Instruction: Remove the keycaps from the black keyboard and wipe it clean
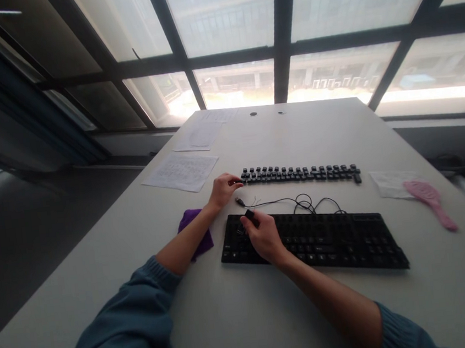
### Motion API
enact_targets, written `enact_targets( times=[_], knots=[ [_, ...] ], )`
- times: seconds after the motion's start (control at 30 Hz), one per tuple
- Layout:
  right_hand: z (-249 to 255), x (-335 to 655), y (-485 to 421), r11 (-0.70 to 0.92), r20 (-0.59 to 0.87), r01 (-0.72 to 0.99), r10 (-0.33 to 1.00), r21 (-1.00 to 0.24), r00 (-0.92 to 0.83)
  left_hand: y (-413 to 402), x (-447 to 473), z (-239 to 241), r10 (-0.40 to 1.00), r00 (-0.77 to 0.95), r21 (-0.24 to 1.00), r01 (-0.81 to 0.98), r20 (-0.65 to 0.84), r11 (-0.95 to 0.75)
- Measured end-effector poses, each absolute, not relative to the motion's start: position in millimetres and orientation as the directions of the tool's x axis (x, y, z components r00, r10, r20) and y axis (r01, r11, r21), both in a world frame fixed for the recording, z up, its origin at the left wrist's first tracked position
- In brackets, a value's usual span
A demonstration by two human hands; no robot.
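Observation:
A black keyboard (pixel 330 238) lies on the white table (pixel 246 305), its cable (pixel 297 201) coiled just behind it. Farther back, several loose black keycaps (pixel 299 173) stand in rows. My left hand (pixel 222 189) reaches to the left end of those rows, fingers pinched on a keycap there. Over the keyboard's left end, my right hand (pixel 264 237) is closed around a small black object, likely a keycap or puller.
A purple cloth (pixel 194 230) lies under my left forearm. Paper sheets (pixel 182 171) sit at the back left. A pink brush (pixel 430 200) rests on a white paper (pixel 391 182) at the right. Windows stand behind the table's far edge.

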State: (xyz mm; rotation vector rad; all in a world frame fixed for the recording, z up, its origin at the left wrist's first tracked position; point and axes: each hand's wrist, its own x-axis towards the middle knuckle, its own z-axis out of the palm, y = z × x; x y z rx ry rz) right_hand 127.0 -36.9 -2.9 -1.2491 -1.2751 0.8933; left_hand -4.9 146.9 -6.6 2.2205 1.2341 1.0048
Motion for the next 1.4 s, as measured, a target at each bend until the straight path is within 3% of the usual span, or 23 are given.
enact_targets(
  times=[0.4, 1.23, 1.4],
  knots=[
    [-5, 128, -36, 0.132, 0.154, 0.150, 0.977, -0.980, 0.144, 146, -6, -22, 0.826, 0.421, 0.645, 0.521, 0.375, -0.559],
    [-4, 126, -36, 0.118, 0.139, 0.138, 0.978, -0.983, 0.153, 145, -10, -22, 0.896, 0.316, 0.782, 0.450, 0.312, -0.431],
    [-5, 127, -35, 0.129, 0.147, 0.119, 0.977, -0.984, 0.153, 144, -11, -7, 0.856, 0.300, 0.705, 0.486, 0.422, -0.518]
  ],
)
